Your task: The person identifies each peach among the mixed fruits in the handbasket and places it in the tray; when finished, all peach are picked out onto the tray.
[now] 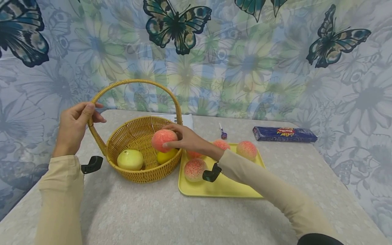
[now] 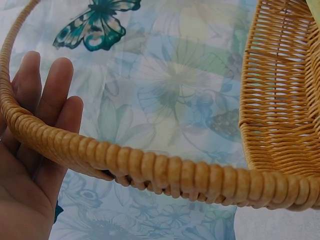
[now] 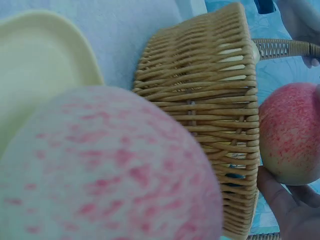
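My left hand (image 1: 71, 127) holds the left side of the arched handle (image 1: 136, 81) of a wicker basket (image 1: 141, 177). In the left wrist view, its fingers (image 2: 56, 90) extend behind the wrapped handle. Over the right part of the basket, my right hand (image 1: 191, 139) grips a pink peach (image 1: 162, 140) between thumb and fingers. The right wrist view shows this peach (image 3: 290, 132) at the basket rim. Inside the basket are a pale green round fruit (image 1: 130, 160) and a yellow fruit (image 1: 165, 157), the latter partly hidden beneath the held peach.
Right of the basket, a yellow tray (image 1: 223, 189) bears several peaches, including a speckled one (image 1: 195, 170) and one at its far side (image 1: 246, 150). Behind are a lollipop (image 1: 224, 135), a blue Barilla box (image 1: 284, 134) and a white sheet (image 1: 187, 120).
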Demonstrator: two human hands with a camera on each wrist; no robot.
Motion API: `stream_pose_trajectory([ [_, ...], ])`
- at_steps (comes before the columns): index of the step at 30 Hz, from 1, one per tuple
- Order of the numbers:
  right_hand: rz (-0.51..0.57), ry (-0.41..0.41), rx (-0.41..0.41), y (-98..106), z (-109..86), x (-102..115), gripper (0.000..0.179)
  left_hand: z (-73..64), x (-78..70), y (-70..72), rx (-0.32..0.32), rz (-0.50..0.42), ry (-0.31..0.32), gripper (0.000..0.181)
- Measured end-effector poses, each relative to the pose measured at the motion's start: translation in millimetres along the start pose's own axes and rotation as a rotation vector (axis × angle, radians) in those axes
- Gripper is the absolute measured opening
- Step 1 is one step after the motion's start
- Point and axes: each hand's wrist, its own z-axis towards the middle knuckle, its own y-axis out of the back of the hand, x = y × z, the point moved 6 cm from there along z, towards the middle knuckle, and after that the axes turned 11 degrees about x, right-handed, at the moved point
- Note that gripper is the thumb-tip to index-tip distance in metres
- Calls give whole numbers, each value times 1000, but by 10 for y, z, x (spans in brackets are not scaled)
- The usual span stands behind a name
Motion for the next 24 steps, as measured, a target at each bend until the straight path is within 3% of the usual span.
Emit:
stream_pose_trajectory([
  [12,-24,-57,-102,122,-200,-69,49,11,10,-1,7,-39,-13,30],
  [24,115,-48,-186,163,-454,-106,51,29,23,11,1,-29,0,30],
])
